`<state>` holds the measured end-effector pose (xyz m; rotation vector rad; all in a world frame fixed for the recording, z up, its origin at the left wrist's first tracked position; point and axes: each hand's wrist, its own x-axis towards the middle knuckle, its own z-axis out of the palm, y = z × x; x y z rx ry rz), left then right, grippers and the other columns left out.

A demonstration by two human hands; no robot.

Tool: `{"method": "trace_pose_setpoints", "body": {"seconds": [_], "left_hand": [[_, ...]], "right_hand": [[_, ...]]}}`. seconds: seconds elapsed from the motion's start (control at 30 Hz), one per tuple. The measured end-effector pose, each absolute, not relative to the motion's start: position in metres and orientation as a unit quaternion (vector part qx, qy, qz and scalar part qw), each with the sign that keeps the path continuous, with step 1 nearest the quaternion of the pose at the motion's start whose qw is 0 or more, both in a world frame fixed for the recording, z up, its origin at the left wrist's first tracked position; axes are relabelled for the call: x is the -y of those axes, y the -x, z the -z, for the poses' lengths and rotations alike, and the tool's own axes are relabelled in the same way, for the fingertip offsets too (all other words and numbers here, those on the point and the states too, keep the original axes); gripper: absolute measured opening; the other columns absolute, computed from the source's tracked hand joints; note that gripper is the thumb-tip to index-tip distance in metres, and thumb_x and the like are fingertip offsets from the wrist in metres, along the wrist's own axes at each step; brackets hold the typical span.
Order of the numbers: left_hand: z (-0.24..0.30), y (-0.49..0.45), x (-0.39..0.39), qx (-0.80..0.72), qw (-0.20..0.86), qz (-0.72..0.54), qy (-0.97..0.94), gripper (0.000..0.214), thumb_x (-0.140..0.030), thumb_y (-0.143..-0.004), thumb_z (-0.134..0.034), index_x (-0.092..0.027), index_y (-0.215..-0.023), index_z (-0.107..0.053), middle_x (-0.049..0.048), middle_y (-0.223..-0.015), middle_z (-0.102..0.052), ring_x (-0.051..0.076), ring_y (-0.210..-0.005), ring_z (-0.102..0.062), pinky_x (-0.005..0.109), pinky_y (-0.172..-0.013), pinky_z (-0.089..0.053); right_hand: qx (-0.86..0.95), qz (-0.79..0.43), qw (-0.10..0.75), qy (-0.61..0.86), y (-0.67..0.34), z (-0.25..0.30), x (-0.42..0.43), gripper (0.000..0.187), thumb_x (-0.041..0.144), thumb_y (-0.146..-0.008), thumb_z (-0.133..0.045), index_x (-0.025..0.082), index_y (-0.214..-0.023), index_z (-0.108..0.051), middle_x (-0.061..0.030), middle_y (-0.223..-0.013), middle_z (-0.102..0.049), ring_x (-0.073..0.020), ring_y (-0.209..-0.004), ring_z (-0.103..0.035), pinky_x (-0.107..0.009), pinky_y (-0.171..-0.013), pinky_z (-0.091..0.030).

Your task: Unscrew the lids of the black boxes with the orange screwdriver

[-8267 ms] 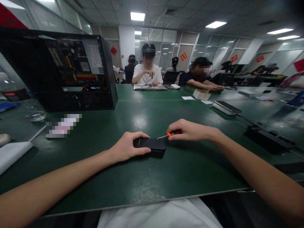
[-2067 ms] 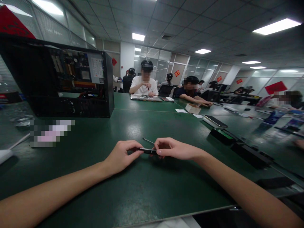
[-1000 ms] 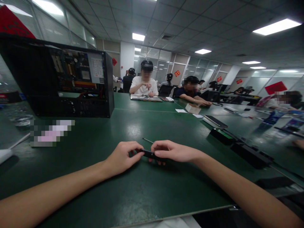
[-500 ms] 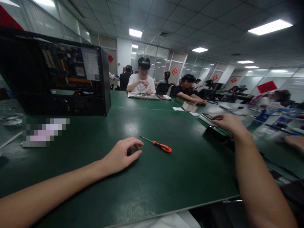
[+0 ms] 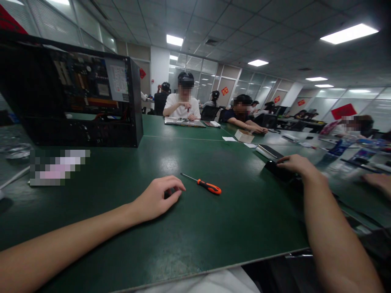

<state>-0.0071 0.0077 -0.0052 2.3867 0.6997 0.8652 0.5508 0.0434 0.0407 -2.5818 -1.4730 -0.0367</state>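
My left hand (image 5: 159, 198) rests on the green table (image 5: 214, 228), fingers loosely curled, thumb and forefinger apart, nothing visible in them. Just right of its fingertips lies a small screwdriver (image 5: 205, 185) with an orange handle, its metal tip pointing back left. My right hand (image 5: 295, 164) reaches far to the right, with its fingers laid over and gripping a black box-shaped part (image 5: 276, 169) that sits on the table.
An open black computer case (image 5: 91, 106) stands at the back left. A phone (image 5: 268, 151) lies beyond my right hand. Black strips and cables run along the right side. Another person's hand (image 5: 378, 181) is at the far right. Two people sit across the table.
My hands parted from the thin black part they held together. My right hand swung out to the right and came down on the black box. The screwdriver now lies uncovered.
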Motion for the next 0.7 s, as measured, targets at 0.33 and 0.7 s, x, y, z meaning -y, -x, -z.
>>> {"method": "trace_pose_setpoints", "body": {"seconds": [0.33, 0.7], "left_hand": [[0.01, 0.006, -0.01, -0.237, 0.245, -0.32, -0.884, 0.016, -0.012, -0.093, -0.056, -0.017, -0.097, -0.071, 0.0058, -0.104, -0.07, 0.015, -0.088, -0.065, 0.025, -0.076, -0.051], [0.01, 0.007, -0.011, -0.23, 0.24, -0.32, -0.887, 0.015, -0.012, -0.093, -0.057, -0.016, -0.096, -0.071, 0.0058, -0.104, -0.07, 0.015, -0.088, -0.065, 0.025, -0.076, -0.051]], "right_hand": [[0.468, 0.006, 0.031, 0.883, -0.569, -0.03, -0.054, 0.034, 0.03, -0.081, -0.068, 0.021, -0.112, -0.077, -0.0111, -0.098, -0.074, -0.0244, -0.082, -0.07, -0.029, -0.07, -0.051], [0.466, -0.012, -0.007, 0.885, -0.559, -0.03, -0.057, 0.032, 0.033, -0.092, -0.061, 0.021, -0.121, -0.07, -0.0093, -0.117, -0.07, -0.0228, -0.101, -0.068, -0.032, -0.084, -0.053]]}}
